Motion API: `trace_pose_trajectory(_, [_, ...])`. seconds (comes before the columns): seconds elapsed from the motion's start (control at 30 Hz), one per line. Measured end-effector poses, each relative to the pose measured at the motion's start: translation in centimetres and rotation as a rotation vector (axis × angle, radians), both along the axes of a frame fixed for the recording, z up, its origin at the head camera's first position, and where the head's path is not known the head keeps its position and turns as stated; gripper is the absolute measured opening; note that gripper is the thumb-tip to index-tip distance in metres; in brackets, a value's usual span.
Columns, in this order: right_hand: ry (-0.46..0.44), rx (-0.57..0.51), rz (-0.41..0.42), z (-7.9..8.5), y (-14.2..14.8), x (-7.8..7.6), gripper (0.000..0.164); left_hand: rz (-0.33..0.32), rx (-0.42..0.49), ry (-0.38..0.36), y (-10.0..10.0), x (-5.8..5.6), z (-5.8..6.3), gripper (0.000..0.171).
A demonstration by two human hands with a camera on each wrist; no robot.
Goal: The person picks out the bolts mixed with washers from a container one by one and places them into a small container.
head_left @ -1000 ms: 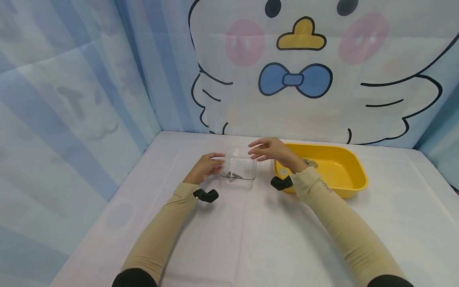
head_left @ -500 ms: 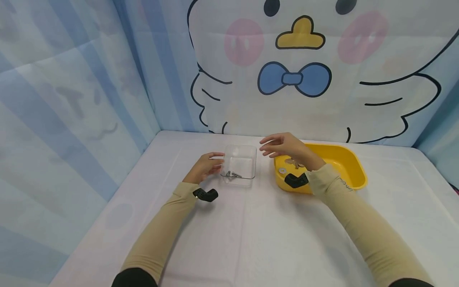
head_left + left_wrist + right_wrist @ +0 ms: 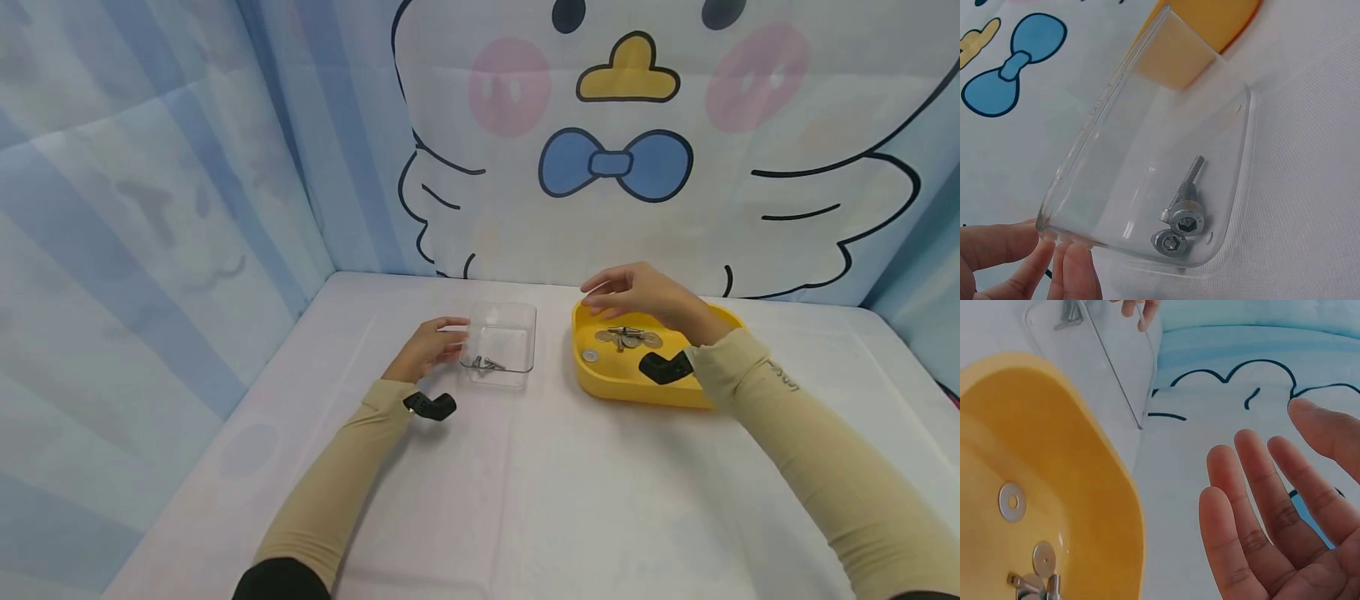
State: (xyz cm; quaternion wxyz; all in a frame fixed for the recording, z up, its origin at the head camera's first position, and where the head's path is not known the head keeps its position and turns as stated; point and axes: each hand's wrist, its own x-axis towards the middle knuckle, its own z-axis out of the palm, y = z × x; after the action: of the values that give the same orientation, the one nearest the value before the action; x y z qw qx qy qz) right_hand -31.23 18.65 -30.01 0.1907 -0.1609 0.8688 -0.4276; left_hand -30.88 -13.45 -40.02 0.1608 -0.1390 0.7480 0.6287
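Observation:
A clear plastic box (image 3: 501,337) stands on the table with several metal socket-head bolts (image 3: 1185,215) lying in its near end. My left hand (image 3: 429,348) is at the box's left side, its fingertips touching the wall right at the rim. My right hand (image 3: 637,293) hovers above the back left of a yellow tray (image 3: 637,392), palm turned inward. Its fingers (image 3: 1263,487) are spread and gently bent, with nothing between them. In the tray lie several flat washers (image 3: 1012,501) and some bolts (image 3: 628,332); the right forearm and wrist cover its right part.
The table has a white cloth (image 3: 480,500). A printed curtain (image 3: 615,233) hangs right behind the box and tray, and a blue-striped curtain (image 3: 187,250) closes off the left. A strip of table separates box from tray.
My right hand has moved right and slightly up, from beside the box to over the tray, uncovering the washers and bolts there. The left hand and box have stayed put.

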Motion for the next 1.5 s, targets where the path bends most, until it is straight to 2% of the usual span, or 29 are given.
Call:
trace_pose_trajectory(0.23, [0.031, 0.06, -0.037, 0.5, 1.7, -0.5, 0.046, 0.004, 0.013, -0.001, -0.1, 0.0, 0.0, 0.039])
trace_pose_trajectory(0.37, [0.051, 0.097, -0.056, 0.1, 2.7, -1.1, 0.044, 0.005, 0.022, 0.003, -0.1, 0.1, 0.0, 0.039])
trace_pose_trajectory(0.73, [0.026, 0.095, -0.122, -2.2, 5.3, -2.6, 0.043, -0.001, 0.026, 0.012, -0.1, 0.3, 0.0, 0.039])
trace_pose_trajectory(0.97, [-0.013, 0.083, -0.115, -4.2, 6.7, -3.4, 0.05, 0.001, 0.019, 0.005, -0.1, 0.3, 0.0, 0.038])
trace_pose_trajectory(1.13, [-0.027, 0.077, -0.128, -5.5, 7.4, -3.9, 0.049, 0.001, 0.024, 0.002, 0.0, 0.3, 0.1, 0.038])
trace_pose_trajectory(1.33, [-0.039, 0.088, -0.15, -6.4, 7.8, -4.4, 0.046, -0.01, 0.031, 0.015, -0.1, 0.4, 0.2, 0.039])
trace_pose_trajectory(1.5, [-0.04, 0.077, -0.138, -6.9, 7.9, -4.4, 0.045, -0.009, 0.024, 0.016, -0.1, 0.5, 0.2, 0.039])
